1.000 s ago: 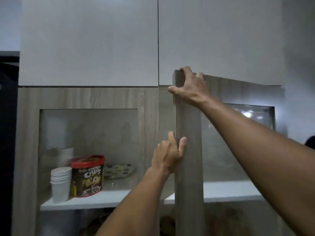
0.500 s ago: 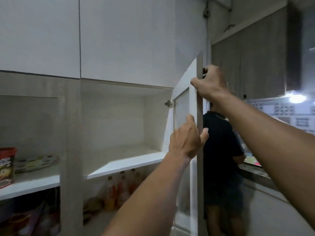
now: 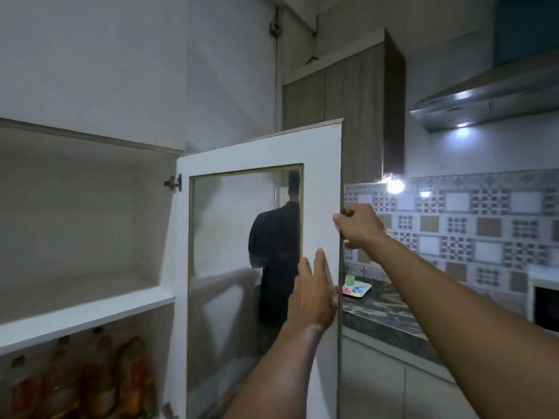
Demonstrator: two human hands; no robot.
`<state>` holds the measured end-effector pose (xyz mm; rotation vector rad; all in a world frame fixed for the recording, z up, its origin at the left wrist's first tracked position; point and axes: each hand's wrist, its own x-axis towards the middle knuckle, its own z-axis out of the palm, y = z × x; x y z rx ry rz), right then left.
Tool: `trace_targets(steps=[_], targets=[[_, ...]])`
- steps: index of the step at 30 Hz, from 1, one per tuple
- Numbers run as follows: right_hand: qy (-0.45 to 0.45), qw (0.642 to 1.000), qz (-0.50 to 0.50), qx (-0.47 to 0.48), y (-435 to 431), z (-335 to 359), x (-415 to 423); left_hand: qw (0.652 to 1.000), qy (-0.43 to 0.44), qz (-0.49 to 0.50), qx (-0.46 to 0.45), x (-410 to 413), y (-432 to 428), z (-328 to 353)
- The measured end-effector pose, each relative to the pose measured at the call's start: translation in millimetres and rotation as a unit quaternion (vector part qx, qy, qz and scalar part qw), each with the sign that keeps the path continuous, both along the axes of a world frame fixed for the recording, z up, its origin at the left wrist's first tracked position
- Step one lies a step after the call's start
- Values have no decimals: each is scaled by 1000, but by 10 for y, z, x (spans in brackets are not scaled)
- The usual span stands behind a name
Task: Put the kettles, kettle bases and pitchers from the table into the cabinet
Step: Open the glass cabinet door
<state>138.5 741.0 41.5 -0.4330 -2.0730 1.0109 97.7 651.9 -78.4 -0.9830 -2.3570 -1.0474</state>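
Observation:
The cabinet door [image 3: 320, 182], white inside with a glass pane, stands swung wide open to the right. My right hand [image 3: 358, 226] grips its free edge at mid height. My left hand [image 3: 313, 293] lies flat against the inner face of the door lower down, fingers apart. Left of the door the cabinet shows a bare white shelf [image 3: 87, 311] with an empty compartment above it. No kettle, kettle base or pitcher is in view.
Several bottles [image 3: 99, 379] stand under the shelf. A person in dark clothes [image 3: 275, 264] shows through the glass, back turned. A dark stone counter [image 3: 384, 316] with a colourful tray [image 3: 357, 289] runs right, under a patterned tile wall and a range hood [image 3: 484, 101].
The door has swung from nearly shut to fully open. My right hand slid from its top corner down to the edge's middle. My view turned right toward the counter.

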Motion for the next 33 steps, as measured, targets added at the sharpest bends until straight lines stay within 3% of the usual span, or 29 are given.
trace_targets(steps=[5,11,17,20,23,27,33], targets=[[-47,997,46,-41,849,-22,-374,994,-81,7,-80,-328,782,4],[9,998,19,-53,1247,-80,-801,990,-81,43,-107,-562,1146,-113],[-12,999,1,30,1148,-58,-647,983,-74,52,-157,-517,938,-135],[91,986,-92,107,766,-13,-465,983,-70,59,-157,-423,627,-38],[190,962,-47,190,183,-51,-328,982,-75,97,-145,-303,52,-16],[100,958,102,250,-799,-336,-326,964,-89,216,-130,32,-1012,-83],[13,909,316,273,-2736,-1048,-143,884,-167,424,-104,777,-3011,-389]])
